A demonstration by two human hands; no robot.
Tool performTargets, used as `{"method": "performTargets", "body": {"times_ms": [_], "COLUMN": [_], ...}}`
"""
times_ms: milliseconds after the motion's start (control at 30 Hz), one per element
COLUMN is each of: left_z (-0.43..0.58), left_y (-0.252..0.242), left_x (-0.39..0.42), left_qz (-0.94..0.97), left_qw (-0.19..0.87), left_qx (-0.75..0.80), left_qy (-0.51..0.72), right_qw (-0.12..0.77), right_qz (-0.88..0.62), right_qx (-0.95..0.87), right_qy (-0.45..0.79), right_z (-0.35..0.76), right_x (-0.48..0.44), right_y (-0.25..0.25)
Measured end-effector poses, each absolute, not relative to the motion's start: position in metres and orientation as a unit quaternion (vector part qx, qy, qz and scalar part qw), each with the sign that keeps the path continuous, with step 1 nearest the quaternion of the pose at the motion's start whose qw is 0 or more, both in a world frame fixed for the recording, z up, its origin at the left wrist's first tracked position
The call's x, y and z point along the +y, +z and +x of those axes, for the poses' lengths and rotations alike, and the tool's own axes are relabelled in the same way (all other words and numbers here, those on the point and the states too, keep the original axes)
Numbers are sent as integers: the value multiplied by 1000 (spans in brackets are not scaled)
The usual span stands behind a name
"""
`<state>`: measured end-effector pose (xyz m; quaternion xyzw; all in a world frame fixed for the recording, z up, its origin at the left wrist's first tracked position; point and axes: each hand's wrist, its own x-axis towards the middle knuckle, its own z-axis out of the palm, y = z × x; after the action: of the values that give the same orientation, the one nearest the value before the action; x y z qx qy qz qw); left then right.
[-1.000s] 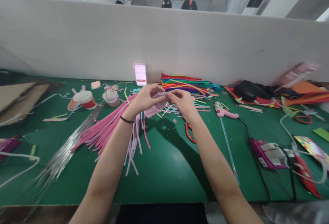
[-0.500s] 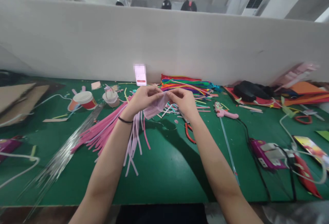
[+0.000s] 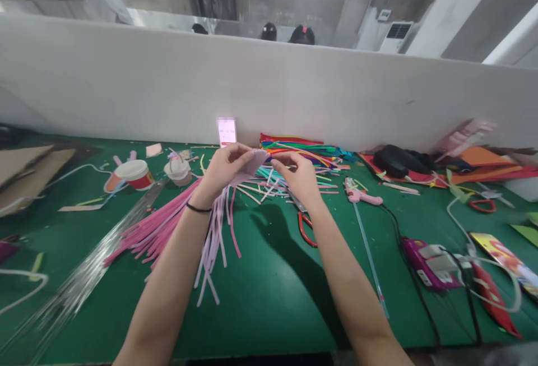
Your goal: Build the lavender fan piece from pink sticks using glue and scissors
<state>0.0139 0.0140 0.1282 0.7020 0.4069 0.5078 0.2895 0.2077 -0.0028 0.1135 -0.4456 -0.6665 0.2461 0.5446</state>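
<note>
My left hand (image 3: 229,170) pinches a pale lilac, flat piece (image 3: 251,167) between thumb and fingers; in the earlier view it looks ribbed, like strips lying side by side. My right hand (image 3: 297,174) is just right of its pointed tip, thumb and index finger slightly apart, with nothing visible between them. Beneath and left of my left wrist lie pink pipe cleaners (image 3: 157,228) and lilac pipe cleaners (image 3: 216,242). Behind my hands is a pile of multicoloured pipe cleaners (image 3: 294,144). Red-handled scissors (image 3: 303,231) lie partly hidden under my right forearm.
A pink glue gun (image 3: 365,197) with a clear glue stick and a purple power strip (image 3: 428,265) are at right. Silver wires (image 3: 96,259), a paper cup (image 3: 137,174) and a lidded cup (image 3: 178,171) stand left. A lit phone (image 3: 227,131) leans on the white partition (image 3: 168,80).
My right fingers have come off the lilac piece, which my left hand keeps and has turned, so less of its face shows. The camera view has tilted up a little.
</note>
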Motion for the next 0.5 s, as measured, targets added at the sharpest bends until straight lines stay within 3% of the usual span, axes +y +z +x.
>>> {"method": "performTargets", "body": {"times_ms": [167, 367, 500], "left_z": [18, 9, -14], "left_y": [130, 134, 141], "left_x": [11, 12, 12], "left_qz": [723, 732, 704], "left_qw": [277, 279, 229], "left_qx": [399, 393, 424], "left_qy": [491, 482, 522], "right_qw": [544, 519, 515], "right_qz": [-442, -382, -371], "right_qx": [-672, -634, -627], "right_qy": [239, 427, 451], "right_z": [209, 222, 239], "right_x": [-1, -11, -26], "right_y": [113, 127, 144]}}
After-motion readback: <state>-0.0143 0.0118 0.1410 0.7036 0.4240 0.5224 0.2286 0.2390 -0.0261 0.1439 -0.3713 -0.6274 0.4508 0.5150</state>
